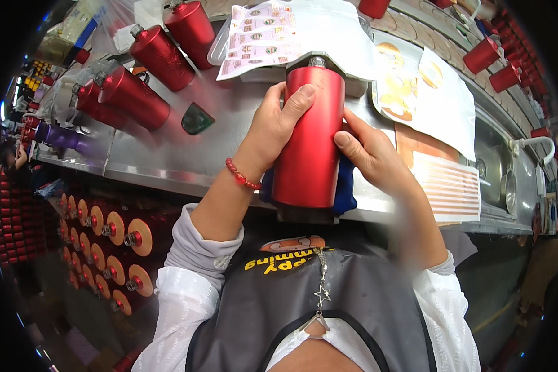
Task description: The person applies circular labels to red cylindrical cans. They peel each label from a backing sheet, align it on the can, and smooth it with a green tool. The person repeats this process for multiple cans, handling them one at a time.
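Observation:
A glossy red bottle (310, 146) with a clear threaded neck lies in front of me, its neck pointing away. My left hand (280, 118) is closed around its left side near the shoulder, thumb on top. On the right side, my right hand (373, 152) grips the bottle's edge with thumb and fingers; some fingertips are hidden behind it. Beneath the bottle shows a dark blue cloth (346, 193). Past the neck lies a white sheet of printed labels (263, 37). A dark green scraper-like piece (196, 118) rests on the metal table left of my left hand.
Several red bottles (161, 59) stand at the left of the metal table (149, 152). Sheets with gold prints (398, 84) and a gold-striped sheet (449, 189) lie at right, near a sink (491, 167). Rows of red bottles with tan discs (139, 237) are stacked below left.

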Available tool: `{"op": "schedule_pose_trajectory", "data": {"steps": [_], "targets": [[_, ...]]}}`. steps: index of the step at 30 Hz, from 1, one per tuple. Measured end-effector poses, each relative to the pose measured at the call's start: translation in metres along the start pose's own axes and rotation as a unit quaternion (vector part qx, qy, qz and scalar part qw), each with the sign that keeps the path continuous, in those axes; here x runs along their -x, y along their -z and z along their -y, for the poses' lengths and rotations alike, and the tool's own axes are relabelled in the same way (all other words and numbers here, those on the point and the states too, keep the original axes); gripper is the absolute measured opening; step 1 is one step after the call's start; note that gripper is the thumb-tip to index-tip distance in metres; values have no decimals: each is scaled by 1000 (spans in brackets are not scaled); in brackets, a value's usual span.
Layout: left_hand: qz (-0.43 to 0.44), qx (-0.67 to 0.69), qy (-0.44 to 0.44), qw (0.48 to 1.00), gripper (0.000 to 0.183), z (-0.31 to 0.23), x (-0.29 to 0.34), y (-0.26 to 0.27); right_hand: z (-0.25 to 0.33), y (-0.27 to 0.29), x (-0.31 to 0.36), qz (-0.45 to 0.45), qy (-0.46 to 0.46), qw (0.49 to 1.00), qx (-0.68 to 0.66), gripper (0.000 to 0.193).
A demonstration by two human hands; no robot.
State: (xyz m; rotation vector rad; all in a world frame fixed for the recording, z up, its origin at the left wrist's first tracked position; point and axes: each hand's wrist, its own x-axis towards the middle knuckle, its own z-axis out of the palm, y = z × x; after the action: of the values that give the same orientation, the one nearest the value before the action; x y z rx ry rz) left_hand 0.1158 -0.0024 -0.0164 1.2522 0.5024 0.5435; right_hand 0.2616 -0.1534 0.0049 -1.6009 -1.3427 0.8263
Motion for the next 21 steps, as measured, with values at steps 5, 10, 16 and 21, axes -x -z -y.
{"op": "schedule_pose_trajectory", "data": {"steps": [5,10,16,21], "targets": [[-37,-139,-83,986,88,13,-2,3,-3,51,-30,-41,50,990,126,38],[-44,-146,-119,981,83,15,16,3,-19,96,-193,-86,217,892,388,28],[-28,-134,-123,983,84,22,13,12,-91,81,-401,-80,46,826,557,36],[-26,-110,-105,988,84,23,16,16,-93,67,-443,18,-36,860,508,45]]}}
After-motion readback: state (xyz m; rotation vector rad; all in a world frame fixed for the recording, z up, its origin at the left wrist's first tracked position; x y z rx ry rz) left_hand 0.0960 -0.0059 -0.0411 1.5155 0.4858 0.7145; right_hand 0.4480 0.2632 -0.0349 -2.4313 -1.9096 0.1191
